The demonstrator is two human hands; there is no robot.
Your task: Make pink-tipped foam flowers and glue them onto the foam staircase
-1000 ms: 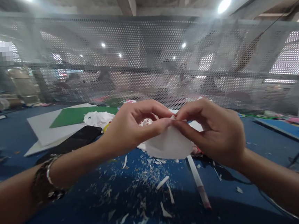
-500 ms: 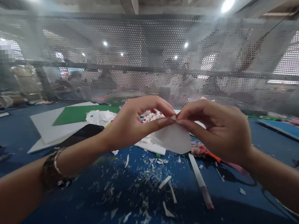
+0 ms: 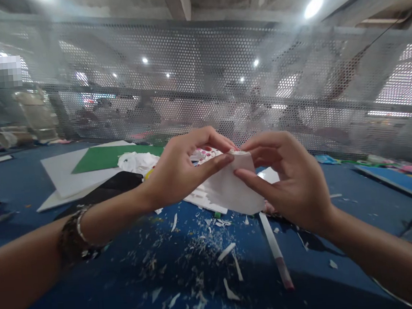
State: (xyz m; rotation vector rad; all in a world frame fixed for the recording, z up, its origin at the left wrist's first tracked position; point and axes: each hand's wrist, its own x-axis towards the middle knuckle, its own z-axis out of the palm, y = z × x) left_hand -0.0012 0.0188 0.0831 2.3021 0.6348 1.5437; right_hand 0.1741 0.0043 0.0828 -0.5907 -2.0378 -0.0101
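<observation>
A white piece of paper [image 3: 232, 190] with a rounded lower edge hangs between my hands above the blue table. My left hand [image 3: 189, 168] pinches its upper edge between thumb and fingers. From the other side, my right hand [image 3: 289, 176] grips the paper close by, thumb on the near face and fingers behind the top. The top edge looks uneven, perhaps folded or torn. Behind the left fingers, a white thing with red spots [image 3: 206, 154] is partly hidden.
Paper scraps [image 3: 200, 251] litter the blue table [image 3: 113, 287]. A white stick with a reddish end [image 3: 277, 254] lies nearby. To the left are green card [image 3: 108, 158], white sheets [image 3: 58, 174], crumpled paper [image 3: 138, 163] and a dark flat object [image 3: 118, 184]. A perforated metal screen [image 3: 202, 78] stands behind.
My right hand has shifted slightly left, and its thumb now lies lower on the paper. More of the paper's top shows between my fingers. My left hand stays nearly in place, still pinching.
</observation>
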